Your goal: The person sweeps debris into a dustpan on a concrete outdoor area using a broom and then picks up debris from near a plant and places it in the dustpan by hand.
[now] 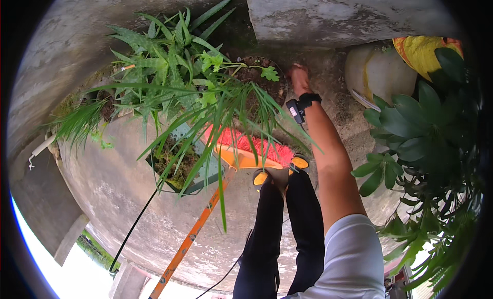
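Observation:
My right hand (pixel 299 77) reaches far forward, low to the ground, beside the right edge of a round pot (pixel 284 89) filled with soil. Its fingers curl down and are partly hidden, so whether they grip the rim is unclear. A black strap with a small device (pixel 303 105) circles the wrist. A small lobed-leaf plant (pixel 269 73) and long grassy leaves (pixel 226 106) spread over the pot. Nearer to me is a broom (pixel 251 147) with pinkish-red bristles, an orange head and an orange handle. My left hand is out of the picture.
Spiky aloe plants (pixel 172 55) crowd the far left. A green square planter (pixel 205 168) stands left of my shoes (pixel 299 162). At right are a pale rounded container (pixel 377 73), a yellow cloth or sack (pixel 429 55) and a leafy bush (pixel 421 124). A concrete wall (pixel 349 16) rises ahead.

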`<act>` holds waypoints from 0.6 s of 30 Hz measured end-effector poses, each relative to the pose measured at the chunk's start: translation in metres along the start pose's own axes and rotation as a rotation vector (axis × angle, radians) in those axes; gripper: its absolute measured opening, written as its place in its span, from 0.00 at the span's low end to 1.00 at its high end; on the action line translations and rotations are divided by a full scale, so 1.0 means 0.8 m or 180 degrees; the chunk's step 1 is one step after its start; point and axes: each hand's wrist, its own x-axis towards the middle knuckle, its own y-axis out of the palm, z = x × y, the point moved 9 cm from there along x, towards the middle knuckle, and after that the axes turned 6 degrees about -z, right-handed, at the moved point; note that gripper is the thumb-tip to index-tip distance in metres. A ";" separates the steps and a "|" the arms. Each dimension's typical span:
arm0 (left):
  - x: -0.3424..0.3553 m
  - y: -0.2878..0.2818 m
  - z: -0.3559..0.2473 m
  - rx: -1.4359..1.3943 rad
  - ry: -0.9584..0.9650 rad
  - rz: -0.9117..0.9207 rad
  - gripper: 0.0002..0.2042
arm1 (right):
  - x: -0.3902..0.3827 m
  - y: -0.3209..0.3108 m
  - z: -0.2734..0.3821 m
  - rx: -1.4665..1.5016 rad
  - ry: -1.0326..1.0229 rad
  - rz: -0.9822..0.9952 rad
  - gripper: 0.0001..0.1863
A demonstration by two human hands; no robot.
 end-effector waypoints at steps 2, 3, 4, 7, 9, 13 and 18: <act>0.007 -0.013 0.006 -0.0035 -0.0038 -0.0016 0.18 | -0.008 -0.042 -0.020 -0.0031 0.0151 0.0043 0.10; 0.009 -0.019 0.007 -0.0082 -0.0071 -0.0001 0.18 | -0.014 -0.046 -0.017 -0.0034 0.0264 0.0103 0.10; 0.012 -0.024 0.011 -0.0139 -0.0105 0.0018 0.19 | -0.026 -0.050 -0.006 -0.0056 0.0364 0.0147 0.10; -0.010 -0.027 -0.042 0.0004 0.0118 -0.0021 0.19 | -0.148 -0.018 -0.054 -0.0815 0.0206 -0.0258 0.09; -0.043 -0.047 -0.118 0.0135 0.0390 -0.0104 0.19 | -0.288 0.095 -0.060 -0.1313 -0.0224 -0.1016 0.06; -0.025 -0.084 -0.076 -0.0257 -0.0023 0.0029 0.19 | -0.358 0.133 0.041 -0.5472 -0.0263 -0.0299 0.13; -0.050 -0.129 -0.110 -0.0546 -0.0069 0.0259 0.19 | -0.478 0.202 0.057 -0.6579 -0.1239 -0.0274 0.19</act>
